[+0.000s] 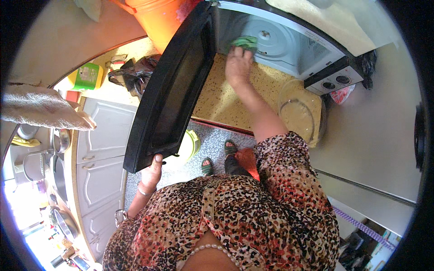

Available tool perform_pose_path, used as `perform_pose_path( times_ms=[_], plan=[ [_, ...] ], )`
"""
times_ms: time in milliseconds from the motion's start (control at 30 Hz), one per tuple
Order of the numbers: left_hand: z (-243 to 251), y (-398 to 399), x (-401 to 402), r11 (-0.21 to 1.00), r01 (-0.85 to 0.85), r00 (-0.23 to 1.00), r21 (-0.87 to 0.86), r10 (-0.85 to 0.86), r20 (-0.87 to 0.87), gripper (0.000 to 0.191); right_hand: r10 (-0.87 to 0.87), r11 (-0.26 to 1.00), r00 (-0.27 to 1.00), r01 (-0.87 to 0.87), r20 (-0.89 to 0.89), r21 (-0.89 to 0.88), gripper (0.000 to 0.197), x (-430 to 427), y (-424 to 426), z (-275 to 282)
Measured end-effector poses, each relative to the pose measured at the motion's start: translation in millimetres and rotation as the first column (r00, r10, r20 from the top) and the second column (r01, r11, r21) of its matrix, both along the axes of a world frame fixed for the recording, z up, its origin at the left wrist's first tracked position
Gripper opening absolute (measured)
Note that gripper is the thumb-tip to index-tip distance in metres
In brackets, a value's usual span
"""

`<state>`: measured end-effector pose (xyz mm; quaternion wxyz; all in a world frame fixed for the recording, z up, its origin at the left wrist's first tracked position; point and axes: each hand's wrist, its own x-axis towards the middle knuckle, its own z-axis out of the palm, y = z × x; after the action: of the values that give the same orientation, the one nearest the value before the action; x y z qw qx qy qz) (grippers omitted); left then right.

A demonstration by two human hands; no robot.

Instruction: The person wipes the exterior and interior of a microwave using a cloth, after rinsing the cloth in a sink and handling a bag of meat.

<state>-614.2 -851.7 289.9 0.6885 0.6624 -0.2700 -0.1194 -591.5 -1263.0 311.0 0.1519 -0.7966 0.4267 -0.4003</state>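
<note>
A microwave oven (325, 54) stands on the speckled counter with its black door (169, 91) swung wide. My left hand (151, 174) grips the door's lower free corner, thumb on the inner side. In my right hand (240, 67) is a green cloth (244, 43), pressed near the left front of the cavity floor (281, 40). The hand looks slightly blurred. The drive hub (264, 34) shows bare in the middle of that floor. To the right of my forearm, a clear glass turntable plate (298, 118) lies on the counter.
An orange bucket (156, 20) stands behind the door, near a black plastic bag (135, 76) and a yellow-green container (86, 77). A yellow bucket (190, 145) sits on the floor by my feet. A large smooth panel (366, 135) bounds the right side. Pans (62, 223) line the left counter.
</note>
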Motion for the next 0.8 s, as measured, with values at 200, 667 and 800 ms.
perform_pose_path(
  times_ms=[200,667,800],
  plan=[
    [-26,11,3,0.983,0.026,0.991,0.182,-0.002,-0.134,0.056,0.295,0.850,0.848,-0.444,-0.440,-0.284,0.026,-34,50,-58],
    [2,-23,21,0.985,0.052,0.995,0.162,-0.038,-0.091,0.043,0.090,0.983,0.868,-0.155,-0.488,-0.094,0.026,-84,47,-94],
    [-14,-35,39,0.988,0.063,0.994,0.139,-0.050,-0.096,0.044,-0.224,0.973,0.915,0.193,-0.334,-0.124,0.028,-28,-31,-106]
  ],
)
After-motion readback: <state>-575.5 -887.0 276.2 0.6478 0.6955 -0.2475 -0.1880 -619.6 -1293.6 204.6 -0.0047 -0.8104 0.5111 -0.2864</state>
